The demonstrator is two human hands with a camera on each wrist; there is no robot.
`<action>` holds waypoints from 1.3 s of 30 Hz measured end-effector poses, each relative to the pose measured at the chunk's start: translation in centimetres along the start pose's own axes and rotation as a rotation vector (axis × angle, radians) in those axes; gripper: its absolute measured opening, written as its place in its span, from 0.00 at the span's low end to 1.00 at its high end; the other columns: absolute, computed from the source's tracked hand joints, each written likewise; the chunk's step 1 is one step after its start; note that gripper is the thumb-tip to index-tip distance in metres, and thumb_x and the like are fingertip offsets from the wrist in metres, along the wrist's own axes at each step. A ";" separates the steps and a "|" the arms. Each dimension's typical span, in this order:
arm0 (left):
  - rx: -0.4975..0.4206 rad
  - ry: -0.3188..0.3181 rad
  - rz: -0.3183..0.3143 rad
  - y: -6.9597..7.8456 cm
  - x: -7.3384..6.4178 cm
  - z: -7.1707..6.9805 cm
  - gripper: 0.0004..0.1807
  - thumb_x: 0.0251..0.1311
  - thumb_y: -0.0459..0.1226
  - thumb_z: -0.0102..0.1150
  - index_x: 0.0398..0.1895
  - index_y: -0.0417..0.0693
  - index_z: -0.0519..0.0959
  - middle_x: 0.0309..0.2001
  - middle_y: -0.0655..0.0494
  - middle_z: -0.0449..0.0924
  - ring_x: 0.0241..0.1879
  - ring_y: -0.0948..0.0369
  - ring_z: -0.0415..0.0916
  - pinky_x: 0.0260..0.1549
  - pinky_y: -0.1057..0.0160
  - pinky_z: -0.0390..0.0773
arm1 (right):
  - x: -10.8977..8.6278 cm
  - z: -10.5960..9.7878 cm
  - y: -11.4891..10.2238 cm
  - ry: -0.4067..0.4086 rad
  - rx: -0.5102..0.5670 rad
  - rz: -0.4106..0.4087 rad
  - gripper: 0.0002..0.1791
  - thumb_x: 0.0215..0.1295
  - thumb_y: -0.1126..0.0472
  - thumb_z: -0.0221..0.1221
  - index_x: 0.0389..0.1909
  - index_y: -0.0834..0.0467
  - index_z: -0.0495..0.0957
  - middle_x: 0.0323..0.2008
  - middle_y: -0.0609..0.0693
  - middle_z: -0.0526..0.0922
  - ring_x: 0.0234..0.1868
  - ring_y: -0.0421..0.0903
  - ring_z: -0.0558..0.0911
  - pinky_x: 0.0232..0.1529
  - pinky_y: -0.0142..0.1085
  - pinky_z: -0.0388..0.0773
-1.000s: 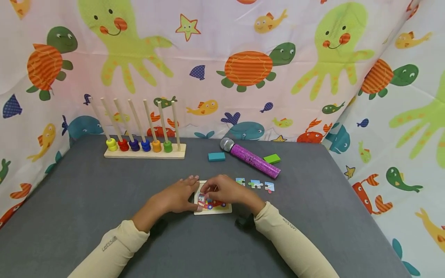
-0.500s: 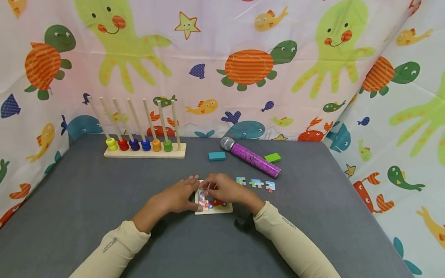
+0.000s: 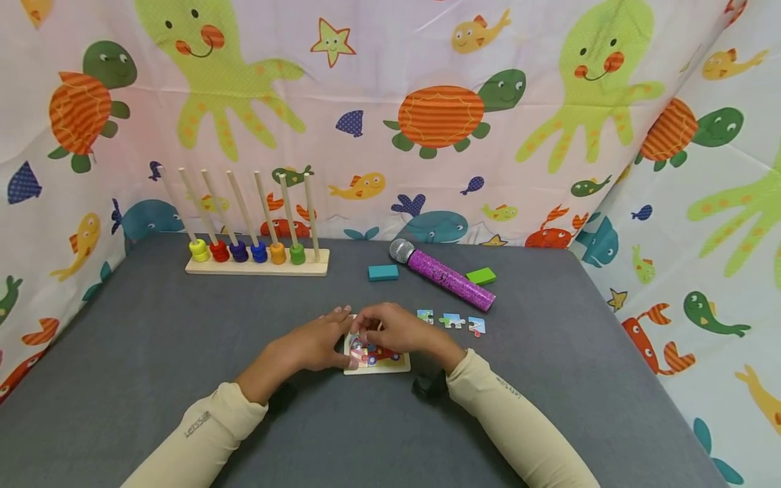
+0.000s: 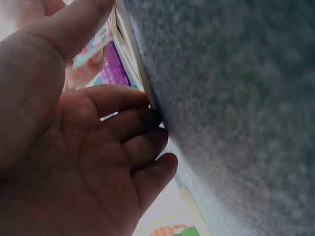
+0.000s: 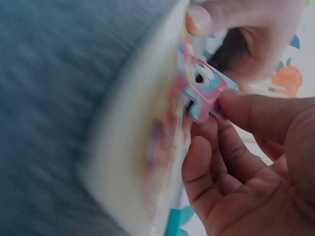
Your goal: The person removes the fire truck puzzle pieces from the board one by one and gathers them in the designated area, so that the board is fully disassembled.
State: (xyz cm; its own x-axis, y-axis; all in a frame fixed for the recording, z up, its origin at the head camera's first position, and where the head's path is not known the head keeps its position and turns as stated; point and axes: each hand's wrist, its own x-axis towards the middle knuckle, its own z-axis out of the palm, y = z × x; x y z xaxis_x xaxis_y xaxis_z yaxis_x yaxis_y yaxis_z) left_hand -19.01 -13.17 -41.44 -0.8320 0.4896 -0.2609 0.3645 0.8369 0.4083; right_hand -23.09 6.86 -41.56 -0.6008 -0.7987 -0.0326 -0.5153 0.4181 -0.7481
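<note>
A small wooden puzzle board (image 3: 376,371) with a red vehicle picture lies on the grey table. My left hand (image 3: 311,344) rests along its left end, thumb on the near left corner and fingers stretched toward the far corner. In the left wrist view, the fingertips touch the board's edge (image 4: 133,54). Over the board's upper part, my right hand (image 3: 396,332) pinches a puzzle piece (image 5: 203,96) between thumb and fingers. That piece shows pink, light blue and an eye, and stands tilted against the picture. Its lower edge is hidden in the head view.
Several loose puzzle pieces (image 3: 452,320) lie right of the board. Behind them are a purple glitter microphone (image 3: 451,279), a blue block (image 3: 383,272) and a green block (image 3: 481,276). A peg stand (image 3: 256,267) with coloured rings is at the back left, before a patterned cloth (image 3: 360,156).
Both hands stay at the board, and my right hand keeps its pinch on the puzzle piece with barely any movement. The head view shifts slightly.
</note>
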 end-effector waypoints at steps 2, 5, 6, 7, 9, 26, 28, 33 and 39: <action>0.000 -0.006 0.005 0.1 0.1 0.0 0.47 0.56 0.51 0.68 0.73 0.39 0.59 0.75 0.43 0.49 0.74 0.47 0.44 0.67 0.46 0.52 | -0.2 0.1 0.2 0.011 0.003 -0.005 0.07 0.68 0.69 0.57 0.44 0.60 0.80 0.34 0.46 0.81 0.35 0.41 0.78 0.39 0.32 0.76; 0.003 -0.011 0.012 0.2 0.2 0.0 0.47 0.56 0.52 0.68 0.73 0.40 0.59 0.75 0.44 0.49 0.74 0.48 0.43 0.67 0.47 0.53 | -0.4 0.2 0.4 0.012 0.006 -0.018 0.07 0.69 0.70 0.56 0.43 0.60 0.79 0.34 0.47 0.81 0.34 0.40 0.77 0.38 0.32 0.75; 0.003 -0.014 0.012 0.2 0.2 0.1 0.47 0.56 0.52 0.68 0.73 0.39 0.59 0.75 0.43 0.49 0.74 0.48 0.43 0.67 0.46 0.53 | -0.4 0.3 0.5 0.006 0.010 -0.028 0.07 0.69 0.71 0.56 0.43 0.60 0.79 0.34 0.47 0.81 0.34 0.39 0.77 0.38 0.32 0.75; 0.002 -0.015 0.012 0.2 0.1 0.1 0.47 0.56 0.52 0.68 0.73 0.39 0.59 0.75 0.43 0.49 0.74 0.48 0.43 0.67 0.46 0.53 | -0.5 0.4 0.5 0.002 0.011 -0.039 0.07 0.69 0.71 0.55 0.44 0.60 0.78 0.34 0.48 0.81 0.34 0.40 0.77 0.38 0.33 0.75; -0.001 -0.016 -0.001 0.1 0.0 0.2 0.47 0.56 0.51 0.68 0.73 0.39 0.60 0.75 0.43 0.50 0.74 0.48 0.44 0.66 0.46 0.54 | -0.4 0.5 0.4 -0.009 0.009 -0.065 0.07 0.70 0.70 0.55 0.45 0.61 0.78 0.36 0.49 0.81 0.35 0.40 0.77 0.39 0.32 0.75; 0.012 0.015 -0.053 0.8 0.1 -0.1 0.47 0.54 0.50 0.71 0.72 0.38 0.62 0.74 0.42 0.52 0.74 0.46 0.45 0.67 0.44 0.52 | -0.1 -0.1 0.9 -0.013 0.018 -0.064 0.10 0.70 0.68 0.56 0.47 0.62 0.82 0.41 0.47 0.84 0.36 0.39 0.77 0.42 0.32 0.75; 0.026 0.014 -0.064 1.0 0.1 -0.2 0.47 0.54 0.50 0.71 0.72 0.38 0.62 0.74 0.42 0.53 0.74 0.46 0.45 0.67 0.44 0.51 | 0.0 -0.1 0.8 -0.013 0.032 -0.033 0.10 0.70 0.69 0.55 0.48 0.63 0.82 0.41 0.48 0.84 0.37 0.39 0.77 0.42 0.32 0.75; 0.055 0.014 -0.075 1.2 0.1 -0.3 0.47 0.54 0.51 0.70 0.72 0.38 0.62 0.74 0.42 0.54 0.74 0.47 0.46 0.67 0.43 0.48 | 0.2 -0.1 0.6 0.002 0.033 0.029 0.11 0.70 0.69 0.55 0.48 0.63 0.82 0.41 0.48 0.84 0.36 0.40 0.77 0.42 0.32 0.75; 0.077 0.034 -0.075 1.3 -0.1 -0.3 0.46 0.53 0.51 0.71 0.71 0.39 0.64 0.73 0.42 0.56 0.73 0.46 0.47 0.67 0.42 0.47 | 0.3 -0.1 0.6 -0.018 0.019 -0.001 0.11 0.70 0.69 0.54 0.48 0.62 0.82 0.41 0.47 0.83 0.36 0.41 0.77 0.41 0.32 0.74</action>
State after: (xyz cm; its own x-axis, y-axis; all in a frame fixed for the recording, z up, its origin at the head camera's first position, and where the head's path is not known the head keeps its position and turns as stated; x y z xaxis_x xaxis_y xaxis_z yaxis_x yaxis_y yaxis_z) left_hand -18.60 -12.27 -40.60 -0.8714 0.4174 -0.2580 0.3305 0.8878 0.3202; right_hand -23.64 6.93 -41.99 -0.5889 -0.8071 -0.0433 -0.5044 0.4089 -0.7606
